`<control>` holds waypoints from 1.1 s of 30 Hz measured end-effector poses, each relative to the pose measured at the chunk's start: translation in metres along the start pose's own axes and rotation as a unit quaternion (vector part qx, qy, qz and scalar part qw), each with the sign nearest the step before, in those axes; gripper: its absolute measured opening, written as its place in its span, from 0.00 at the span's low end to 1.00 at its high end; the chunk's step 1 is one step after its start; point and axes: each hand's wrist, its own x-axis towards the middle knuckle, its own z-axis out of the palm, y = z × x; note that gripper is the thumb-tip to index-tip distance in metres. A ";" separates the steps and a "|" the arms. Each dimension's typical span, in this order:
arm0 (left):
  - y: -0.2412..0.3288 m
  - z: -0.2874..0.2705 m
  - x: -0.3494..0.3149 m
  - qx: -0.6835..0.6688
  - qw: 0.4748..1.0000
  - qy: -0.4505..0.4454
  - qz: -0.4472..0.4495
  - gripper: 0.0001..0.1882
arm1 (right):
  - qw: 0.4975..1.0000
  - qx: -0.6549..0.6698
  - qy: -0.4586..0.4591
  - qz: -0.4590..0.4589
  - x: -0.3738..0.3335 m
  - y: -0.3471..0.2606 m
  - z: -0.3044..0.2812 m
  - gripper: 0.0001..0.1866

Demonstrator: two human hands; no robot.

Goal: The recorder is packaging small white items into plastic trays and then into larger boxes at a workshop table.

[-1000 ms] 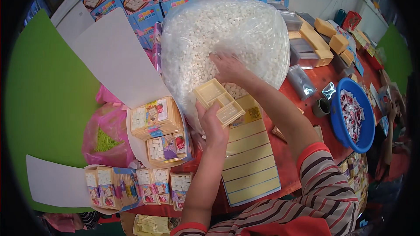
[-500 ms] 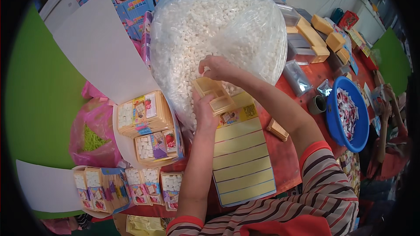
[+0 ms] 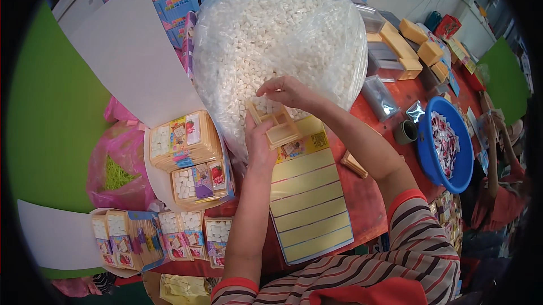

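My left hand (image 3: 261,142) is closed around a cream plastic tray (image 3: 284,133) with several compartments, held tilted at the near edge of the marshmallow bag. White marshmallows (image 3: 266,105) lie in its far compartment; the nearer ones look bare. Just above that compartment is my right hand (image 3: 287,91), its fingers loosely bent and apart, with nothing visible in them. Behind both hands spreads a big clear plastic bag (image 3: 334,39) full of small white marshmallows. Under the tray lies a stack of yellow printed cards (image 3: 310,203).
At left, filled trays (image 3: 184,141) stand stacked in an open box with a tall white flap (image 3: 121,50). A pink bag (image 3: 102,163) holds green shreds. To the right sit a blue basin (image 3: 464,146) of sachets, a small cup (image 3: 405,131) and empty cream trays (image 3: 403,50). Another person's arms (image 3: 498,152) show far right.
White marshmallows now show in the tray's far compartment, where it looked bare before. My right hand's fingers have loosened over it. The whole view has shifted slightly.
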 end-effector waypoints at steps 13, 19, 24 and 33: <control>0.003 -0.003 -0.016 0.017 0.999 0.025 0.036 0.35 | 0.845 -0.515 0.124 -0.070 -0.007 0.018 0.003 0.13; 0.002 -0.004 -0.017 0.036 0.999 0.018 0.026 0.35 | 0.907 -0.411 0.083 0.030 0.005 0.017 -0.006 0.08; 0.007 -0.002 -0.019 0.043 0.999 0.008 0.022 0.34 | 0.977 -0.190 0.086 -0.035 -0.007 -0.012 0.005 0.07; 0.004 0.006 -0.031 0.010 1.000 -0.007 0.019 0.36 | 0.977 -0.163 0.126 -0.059 -0.021 -0.025 -0.004 0.08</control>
